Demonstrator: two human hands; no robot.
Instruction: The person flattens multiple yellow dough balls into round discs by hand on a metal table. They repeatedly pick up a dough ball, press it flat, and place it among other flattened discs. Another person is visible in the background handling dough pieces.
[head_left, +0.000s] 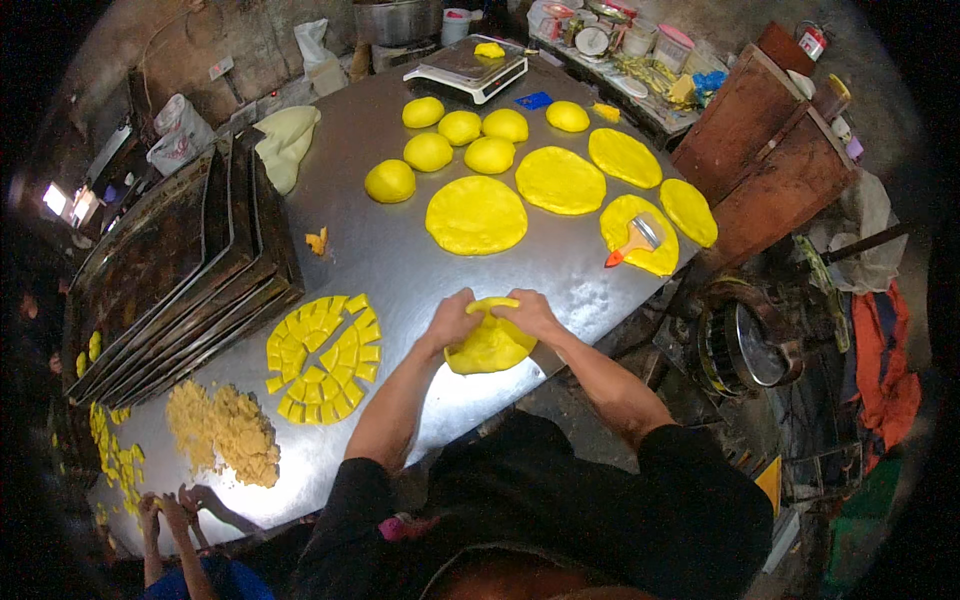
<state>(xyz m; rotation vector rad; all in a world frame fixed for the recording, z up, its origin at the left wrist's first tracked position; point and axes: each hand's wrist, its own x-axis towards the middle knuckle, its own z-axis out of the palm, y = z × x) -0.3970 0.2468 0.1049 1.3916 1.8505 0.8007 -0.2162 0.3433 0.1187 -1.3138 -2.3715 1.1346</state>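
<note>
My left hand (454, 321) and my right hand (531, 313) grip the upper edge of a yellow dough sheet (491, 349), which hangs down between them near the table's front edge. Beyond it lie several flattened yellow dough rounds (477, 216). On one round (660, 259) at the right rests a pastry brush (634, 240) with an orange-tipped handle. Several yellow dough balls (428, 152) sit farther back. To the left of my hands is a dough disc cut into small pieces (322, 360).
Stacked dark metal trays (187, 285) lean at left. A crumbly tan heap (225, 435) and small yellow pieces (116, 457) lie near a co-worker's hands (161, 506). A scale (469, 67) stands at the back; a cluttered side counter (630, 88) and wooden boards (772, 150) are at right.
</note>
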